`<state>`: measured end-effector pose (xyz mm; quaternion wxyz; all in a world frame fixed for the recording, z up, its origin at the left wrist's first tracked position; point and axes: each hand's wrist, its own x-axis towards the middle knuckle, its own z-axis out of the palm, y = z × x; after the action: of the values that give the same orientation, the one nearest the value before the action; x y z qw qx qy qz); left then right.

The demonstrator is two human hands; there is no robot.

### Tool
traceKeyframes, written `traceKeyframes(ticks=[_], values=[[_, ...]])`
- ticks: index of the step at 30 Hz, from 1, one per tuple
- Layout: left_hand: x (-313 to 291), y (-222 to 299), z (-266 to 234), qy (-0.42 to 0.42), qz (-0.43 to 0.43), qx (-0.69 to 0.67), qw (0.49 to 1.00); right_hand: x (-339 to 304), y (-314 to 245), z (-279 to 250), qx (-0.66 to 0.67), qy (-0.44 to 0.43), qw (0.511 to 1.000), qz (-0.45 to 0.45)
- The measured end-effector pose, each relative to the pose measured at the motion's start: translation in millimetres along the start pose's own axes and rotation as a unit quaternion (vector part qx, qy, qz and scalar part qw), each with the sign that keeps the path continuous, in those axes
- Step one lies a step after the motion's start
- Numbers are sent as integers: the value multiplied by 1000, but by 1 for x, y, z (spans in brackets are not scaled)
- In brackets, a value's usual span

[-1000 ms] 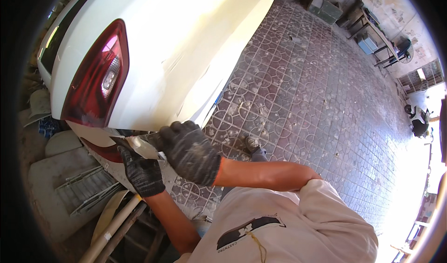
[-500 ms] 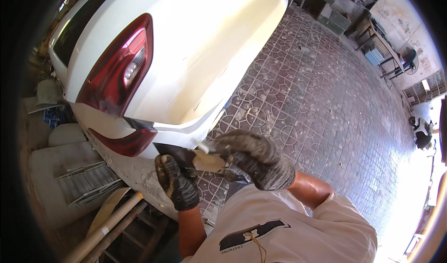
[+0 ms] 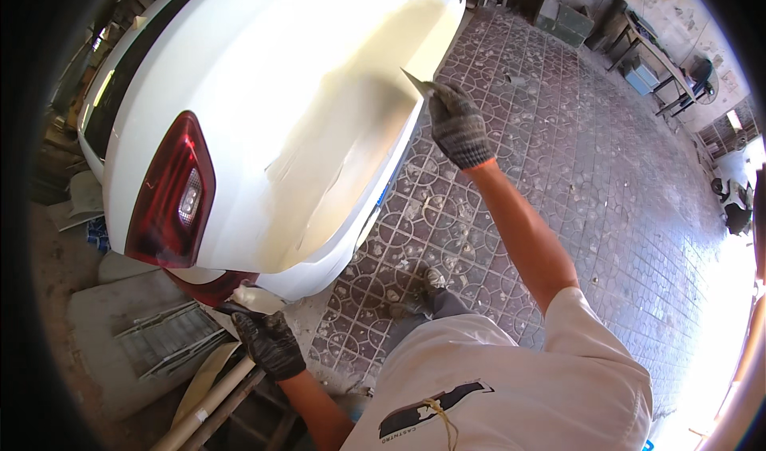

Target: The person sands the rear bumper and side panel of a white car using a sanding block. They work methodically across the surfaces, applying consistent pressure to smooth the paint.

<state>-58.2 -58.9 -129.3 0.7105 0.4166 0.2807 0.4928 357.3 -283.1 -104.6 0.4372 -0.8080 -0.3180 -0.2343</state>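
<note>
A white car (image 3: 215, 68) stands in front of me, its rear panel spread with a long beige patch of filler (image 3: 319, 172). My right hand (image 3: 460, 125), in a grey-brown knit glove, grips a thin putty knife (image 3: 414, 82). Its blade tip is over the right edge of the patch; whether it touches cannot be told. Low at the left, my gloved left hand (image 3: 271, 344) holds a dark mixing board, mostly hidden by fingers, with a pale mound of filler (image 3: 257, 298) on it. The board is just below the red lower rear light (image 3: 214, 286).
The red tail light (image 3: 171, 199) is on the car's near corner. Grey panels (image 3: 104, 331) and long poles (image 3: 203, 407) lie at the lower left. Patterned paving (image 3: 519, 187) stretches right. A table (image 3: 650, 48) and a blue box (image 3: 641, 77) stand by the far wall.
My right hand has moved from beside the board up and away to the car's rear edge with the putty knife. My left hand has shifted left and down with the board.
</note>
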Motion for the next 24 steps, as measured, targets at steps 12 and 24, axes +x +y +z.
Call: traceKeyframes(ticks=[12,24], values=[[24,15,-9,-157,171,417,879,-53,-74,32,-41,-27,996,-75],[55,25,-33,-242,-237,-327,882,-151,-199,34,2,-86,993,-79]])
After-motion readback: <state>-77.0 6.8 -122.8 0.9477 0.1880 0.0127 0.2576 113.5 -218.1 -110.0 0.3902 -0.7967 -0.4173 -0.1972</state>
